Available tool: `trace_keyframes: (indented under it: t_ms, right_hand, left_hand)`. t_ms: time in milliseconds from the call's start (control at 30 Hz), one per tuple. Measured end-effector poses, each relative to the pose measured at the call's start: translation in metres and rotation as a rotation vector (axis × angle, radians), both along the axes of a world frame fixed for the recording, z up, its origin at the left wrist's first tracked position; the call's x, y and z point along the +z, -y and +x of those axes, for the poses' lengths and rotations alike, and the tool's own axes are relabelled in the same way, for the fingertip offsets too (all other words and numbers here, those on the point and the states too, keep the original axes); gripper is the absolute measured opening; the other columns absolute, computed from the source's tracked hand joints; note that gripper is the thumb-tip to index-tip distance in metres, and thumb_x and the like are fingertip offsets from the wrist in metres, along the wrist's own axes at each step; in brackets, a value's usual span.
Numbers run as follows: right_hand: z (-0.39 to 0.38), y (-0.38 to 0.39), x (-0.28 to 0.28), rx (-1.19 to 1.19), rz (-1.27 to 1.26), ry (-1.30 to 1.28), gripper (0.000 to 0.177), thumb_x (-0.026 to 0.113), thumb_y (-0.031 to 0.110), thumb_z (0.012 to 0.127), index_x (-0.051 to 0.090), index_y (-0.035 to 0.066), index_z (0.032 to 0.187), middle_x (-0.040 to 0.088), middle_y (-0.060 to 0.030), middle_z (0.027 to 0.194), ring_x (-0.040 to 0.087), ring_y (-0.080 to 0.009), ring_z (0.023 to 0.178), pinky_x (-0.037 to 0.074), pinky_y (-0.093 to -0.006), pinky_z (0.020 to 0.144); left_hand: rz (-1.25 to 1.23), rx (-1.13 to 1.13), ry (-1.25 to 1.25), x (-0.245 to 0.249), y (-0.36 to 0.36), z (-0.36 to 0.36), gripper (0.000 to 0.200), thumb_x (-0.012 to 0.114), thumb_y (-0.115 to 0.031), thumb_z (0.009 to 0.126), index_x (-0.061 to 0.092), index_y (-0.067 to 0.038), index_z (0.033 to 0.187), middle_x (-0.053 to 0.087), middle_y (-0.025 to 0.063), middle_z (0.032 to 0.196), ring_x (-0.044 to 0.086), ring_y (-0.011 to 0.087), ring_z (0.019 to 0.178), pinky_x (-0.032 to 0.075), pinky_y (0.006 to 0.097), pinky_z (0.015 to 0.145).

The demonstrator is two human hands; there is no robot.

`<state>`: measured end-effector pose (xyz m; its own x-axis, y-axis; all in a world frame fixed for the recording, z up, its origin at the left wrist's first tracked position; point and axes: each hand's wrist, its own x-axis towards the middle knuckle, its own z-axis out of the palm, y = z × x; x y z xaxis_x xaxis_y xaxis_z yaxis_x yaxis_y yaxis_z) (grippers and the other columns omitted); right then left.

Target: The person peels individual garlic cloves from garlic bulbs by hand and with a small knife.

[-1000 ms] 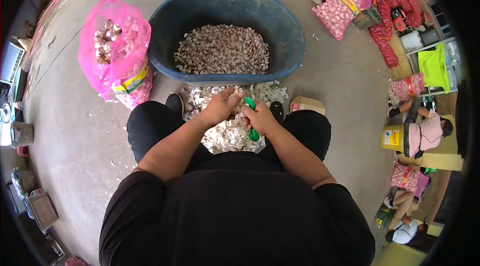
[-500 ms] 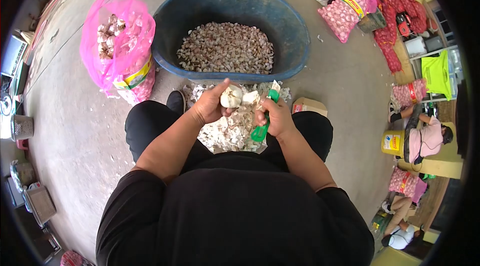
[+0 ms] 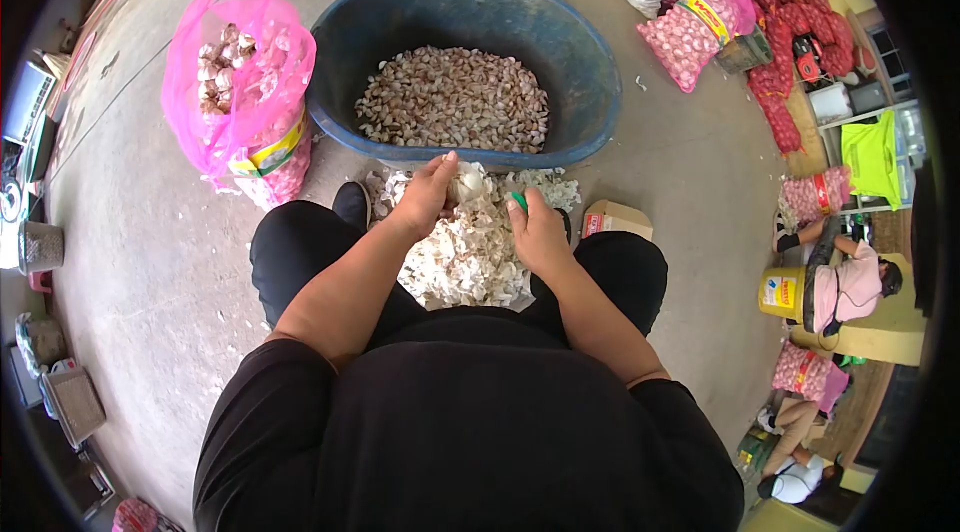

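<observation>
1. Above the heap of pale garlic skins [image 3: 462,267], the left hand [image 3: 426,200] holds a whitish garlic bulb [image 3: 467,184], fingers curled against its side.
2. Near the bulb but apart from it, the right hand [image 3: 541,234] grips a green tool [image 3: 519,202], mostly hidden by closed fingers.
3. Beyond both hands stands a blue tub [image 3: 578,57] holding loose cloves [image 3: 455,100].
4. Left of it, a pink mesh bag [image 3: 285,97] contains bulbs [image 3: 224,81].
</observation>
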<state>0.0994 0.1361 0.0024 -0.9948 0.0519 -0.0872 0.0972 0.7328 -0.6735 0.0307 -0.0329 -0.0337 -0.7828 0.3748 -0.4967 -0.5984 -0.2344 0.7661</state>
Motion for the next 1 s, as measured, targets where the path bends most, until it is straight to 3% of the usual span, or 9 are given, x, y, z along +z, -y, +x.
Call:
trace_keyframes:
  t_ms: [133, 200, 367, 467, 567, 667, 767, 867, 1000]
  right_hand:
    - [-0.004, 0.001, 0.008, 0.160, 0.094, -0.032, 0.020, 0.049, 0.023, 0.083, 0.048, 0.003, 0.081, 0.055, -0.0180, 0.066, 0.054, -0.0361, 0.062, 0.040, -0.0439, 0.054]
    - [-0.004, 0.003, 0.007, 0.207, 0.158, -0.030, 0.020, 0.050, 0.023, 0.082, 0.050, 0.004, 0.080, 0.056, -0.0167, 0.067, 0.055, -0.0344, 0.062, 0.041, -0.0443, 0.054]
    - [0.005, -0.004, 0.000, 0.317, 0.412, 0.127, 0.020, 0.050, 0.024, 0.082, 0.050, 0.004, 0.081, 0.057, -0.0164, 0.072, 0.056, -0.0340, 0.066, 0.043, -0.0434, 0.057]
    - [0.001, 0.001, 0.016, 0.126, 0.269, -0.012, 0.022, 0.051, 0.025, 0.081, 0.048, 0.004, 0.075, 0.056, -0.0180, 0.070, 0.055, -0.0365, 0.068, 0.042, -0.0445, 0.059]
    - [-0.006, 0.002, 0.015, 0.232, 0.196, -0.148, 0.022, 0.051, 0.025, 0.081, 0.049, 0.003, 0.077, 0.057, -0.0178, 0.074, 0.055, -0.0361, 0.069, 0.042, -0.0441, 0.060]
    - [0.002, -0.010, -0.001, 0.321, 0.440, 0.046, 0.022, 0.050, 0.026, 0.081, 0.049, 0.003, 0.080, 0.057, -0.0171, 0.075, 0.055, -0.0361, 0.068, 0.042, -0.0444, 0.059]
    - [-0.002, -0.003, 0.006, 0.133, 0.318, -0.012, 0.022, 0.050, 0.026, 0.082, 0.049, 0.004, 0.081, 0.057, -0.0175, 0.075, 0.055, -0.0361, 0.069, 0.042, -0.0448, 0.060]
    - [-0.005, 0.007, 0.007, 0.232, 0.252, -0.084, 0.023, 0.050, 0.026, 0.081, 0.050, 0.004, 0.082, 0.058, -0.0175, 0.075, 0.056, -0.0358, 0.071, 0.043, -0.0448, 0.061]
    - [-0.001, -0.005, -0.001, 0.218, 0.347, 0.130, 0.024, 0.050, 0.026, 0.081, 0.051, 0.003, 0.081, 0.057, -0.0194, 0.074, 0.056, -0.0365, 0.070, 0.042, -0.0451, 0.061]
  left_hand:
    - [-0.298, -0.037, -0.177, 0.010, -0.008, 0.008, 0.040, 0.038, -0.042, 0.088, 0.050, -0.005, 0.099, 0.054, 0.0031, 0.075, 0.050, 0.0097, 0.055, 0.039, 0.0224, 0.042]
    - [-0.140, -0.053, -0.128, 0.014, -0.008, 0.011, 0.044, 0.039, -0.040, 0.089, 0.048, -0.001, 0.106, 0.051, 0.0021, 0.066, 0.047, 0.0095, 0.048, 0.039, 0.0235, 0.040]
    - [-0.119, -0.100, -0.194, 0.009, 0.001, 0.004, 0.042, 0.041, -0.041, 0.088, 0.049, -0.001, 0.099, 0.053, 0.0046, 0.071, 0.049, 0.0103, 0.050, 0.040, 0.0238, 0.040]
    - [-0.236, -0.142, -0.269, 0.011, 0.001, 0.000, 0.038, 0.042, -0.040, 0.088, 0.050, -0.003, 0.095, 0.054, 0.0036, 0.072, 0.049, 0.0084, 0.053, 0.038, 0.0214, 0.041]
    - [-0.232, -0.099, -0.253, 0.006, -0.003, 0.006, 0.037, 0.044, -0.040, 0.087, 0.052, -0.003, 0.090, 0.052, 0.0018, 0.069, 0.046, 0.0073, 0.053, 0.036, 0.0213, 0.043]
    - [-0.172, -0.056, -0.231, 0.006, -0.004, 0.005, 0.039, 0.045, -0.041, 0.086, 0.053, -0.002, 0.088, 0.051, 0.0007, 0.067, 0.042, 0.0071, 0.052, 0.036, 0.0222, 0.045]
    - [-0.216, -0.104, -0.223, 0.016, -0.001, 0.003, 0.043, 0.043, -0.042, 0.087, 0.054, -0.002, 0.094, 0.050, 0.0004, 0.066, 0.040, 0.0066, 0.052, 0.033, 0.0213, 0.043]
    - [-0.294, -0.197, -0.176, 0.009, -0.005, 0.006, 0.047, 0.036, -0.044, 0.089, 0.054, -0.001, 0.098, 0.052, 0.0024, 0.067, 0.042, 0.0073, 0.052, 0.034, 0.0201, 0.044]
    - [-0.240, -0.084, -0.193, -0.005, -0.002, 0.001, 0.045, 0.040, -0.042, 0.088, 0.059, -0.001, 0.093, 0.048, 0.0016, 0.059, 0.038, 0.0085, 0.046, 0.033, 0.0243, 0.042]
